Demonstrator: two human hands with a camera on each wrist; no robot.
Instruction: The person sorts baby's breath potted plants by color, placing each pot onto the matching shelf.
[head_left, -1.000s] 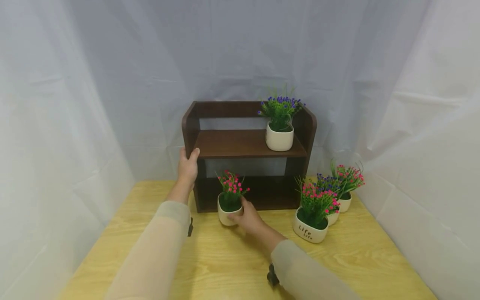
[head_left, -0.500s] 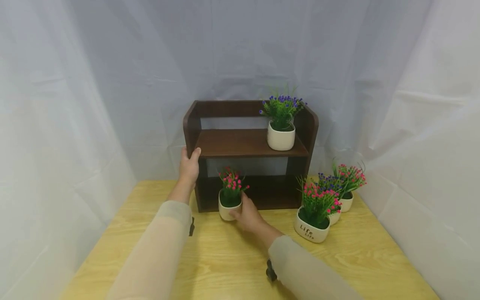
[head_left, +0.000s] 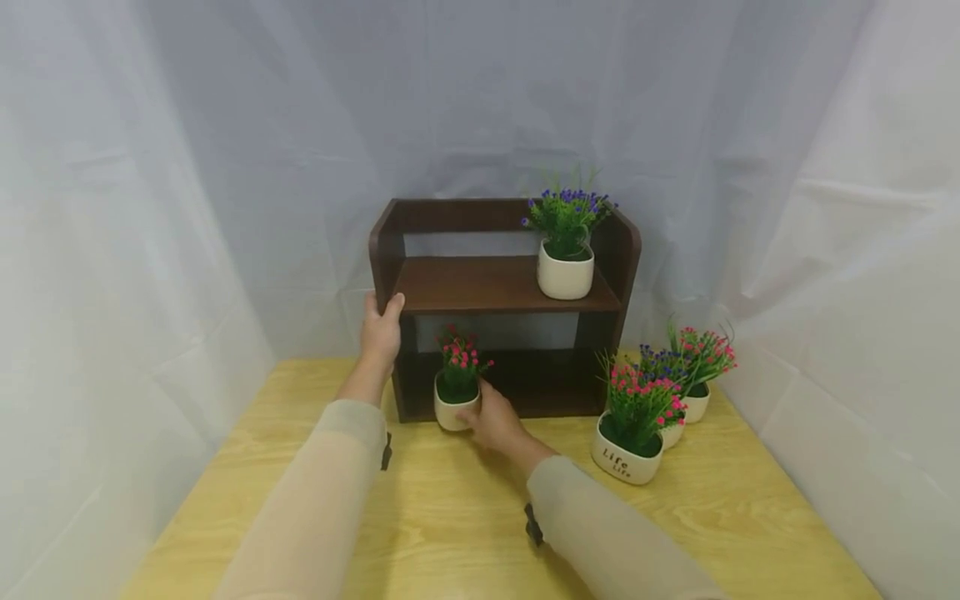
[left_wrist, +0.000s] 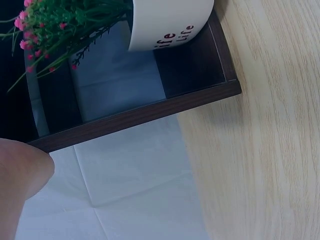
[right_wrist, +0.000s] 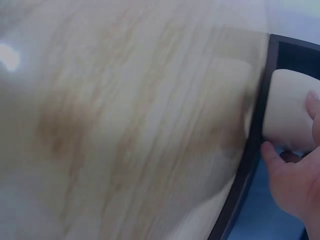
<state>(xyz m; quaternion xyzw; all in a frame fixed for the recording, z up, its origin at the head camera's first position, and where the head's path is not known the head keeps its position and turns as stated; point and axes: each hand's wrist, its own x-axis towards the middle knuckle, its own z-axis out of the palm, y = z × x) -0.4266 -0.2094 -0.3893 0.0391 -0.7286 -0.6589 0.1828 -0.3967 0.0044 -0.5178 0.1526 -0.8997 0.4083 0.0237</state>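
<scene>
My right hand [head_left: 497, 418] grips a white pot of pink artificial flowers [head_left: 457, 406] by its right side, at the front left of the lower shelf. In the right wrist view, thumb and fingers lie against the white pot [right_wrist: 290, 112], over the dark front edge. "Life" lettering shows on this pot [left_wrist: 172, 22] in the left wrist view. My left hand [head_left: 380, 337] holds the left side panel of a dark brown two-tier wooden shelf [head_left: 468, 283], thumb at the front edge. A white pot of purple flowers [head_left: 566, 275] stands on the upper tier's right end.
Right of the shelf, several white flowerpots stand close together on the light wooden table [head_left: 435, 517]. The nearest is a pink-flowered pot [head_left: 626, 454] marked "Life", then a purple one [head_left: 663, 367] and another pink one [head_left: 697, 404]. White sheeting [head_left: 300, 167] hangs behind and at both sides.
My right hand has moved the pink-flowered pot away from me, from just in front of the shelf to over its lower front edge. My left hand keeps its hold on the panel.
</scene>
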